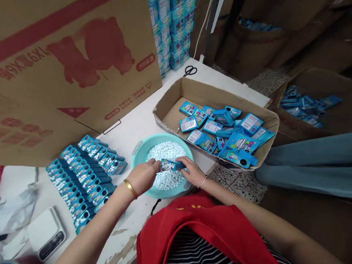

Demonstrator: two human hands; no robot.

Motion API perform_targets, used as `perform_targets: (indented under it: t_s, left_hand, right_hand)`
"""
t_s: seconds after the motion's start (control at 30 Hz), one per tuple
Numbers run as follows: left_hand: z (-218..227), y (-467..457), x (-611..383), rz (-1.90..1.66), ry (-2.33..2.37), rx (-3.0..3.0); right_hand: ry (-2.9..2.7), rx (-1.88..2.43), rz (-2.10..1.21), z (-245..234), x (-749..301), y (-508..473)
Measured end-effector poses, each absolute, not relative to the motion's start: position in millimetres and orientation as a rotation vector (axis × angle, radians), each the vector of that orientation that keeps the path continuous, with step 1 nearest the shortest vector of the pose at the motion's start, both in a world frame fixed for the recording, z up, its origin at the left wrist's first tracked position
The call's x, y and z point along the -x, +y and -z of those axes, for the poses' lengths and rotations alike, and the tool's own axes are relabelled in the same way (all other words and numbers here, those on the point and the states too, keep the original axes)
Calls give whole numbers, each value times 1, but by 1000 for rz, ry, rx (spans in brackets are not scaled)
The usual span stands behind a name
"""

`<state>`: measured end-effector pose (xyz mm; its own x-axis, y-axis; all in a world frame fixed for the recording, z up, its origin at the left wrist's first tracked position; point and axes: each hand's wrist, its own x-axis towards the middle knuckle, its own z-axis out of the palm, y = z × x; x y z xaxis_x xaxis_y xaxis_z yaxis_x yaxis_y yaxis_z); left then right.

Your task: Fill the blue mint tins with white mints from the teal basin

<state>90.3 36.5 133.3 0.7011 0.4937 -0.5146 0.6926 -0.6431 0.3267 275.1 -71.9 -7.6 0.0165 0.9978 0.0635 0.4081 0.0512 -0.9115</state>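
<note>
A turquoise basin [135, 152] holds a heap of small white candies [166, 149]. Above the candies, my right hand [193, 172] grips a small blue candy box [176, 165] at its right end. My left hand [145, 176], with a gold bracelet at the wrist, is closed at the other end of the box. White candies show between its fingers and the box, but I cannot make out what it pinches. To the left, rows of blue boxes [90, 183] stand with white candies showing in their tops.
Right of the basin, an open cardboard box [169, 98] holds many loose blue packs [239, 141]. Black scissors [190, 70] lie behind it, near stacked blue packs [174, 30]. A large carton [68, 75] stands at the back left, a white scale [46, 231] in front. Someone's trousered legs [315, 165] are at right.
</note>
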Motion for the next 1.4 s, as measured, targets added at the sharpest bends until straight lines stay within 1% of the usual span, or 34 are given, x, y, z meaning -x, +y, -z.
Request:
perform_targets:
  t_s: [0.07, 0.17, 0.27, 0.37, 0.47, 0.57, 0.67, 0.77, 0.9, 1.0, 1.13, 1.27, 1.33, 1.4]
  left_hand:
    - [-145, 28, -103, 598, 958, -2497]
    - [-158, 21, -111, 598, 949, -2596]
    - [-150, 32, -96, 565, 961, -2612]
    - [-106, 54, -72, 450, 1110, -2538]
    - [-39, 66, -59, 424, 1254, -2397]
    - [19, 54, -63, 409, 1205, -2322]
    - [49, 26, -74, 357, 1084, -2263]
    - [57, 1, -81, 305, 969, -2177]
    - [50, -6, -80, 241, 844, -2043]
    - [31, 3, -70, 192, 794, -1976]
    - [-16, 23, -52, 113, 753, -1961]
    - [-70, 44, -48, 75, 714, -2053]
    - [-91, 50, -56, 173, 726, -2169]
    - [-109, 51, -69, 350, 767, -2311]
  right_hand:
    - [-1510, 1484, -910, 12, -270, -73]
    - [-1499, 1529, -882, 20, -267, -74]
    - [-1465, 1582, -838, 25, -270, -76]
    - [-1389, 1597, -849, 27, -275, -77]
    - [-1307, 1608, -901, 24, -281, -77]
    - [-1243, 1647, -930, 19, -285, -76]
    - [-1182, 1671, -948, 18, -287, -74]
    - [-1149, 1662, -958, 21, -289, -73]
    - [-1086, 1617, -978, 27, -292, -70]
    - [-1063, 1601, -980, 30, -294, -67]
    - [-1115, 1607, -943, 29, -292, -64]
    - [-1295, 1556, -858, 28, -284, -62]
    - [-1375, 1510, -827, 28, -279, -61]
    - [-1431, 1480, -803, 29, -273, -62]
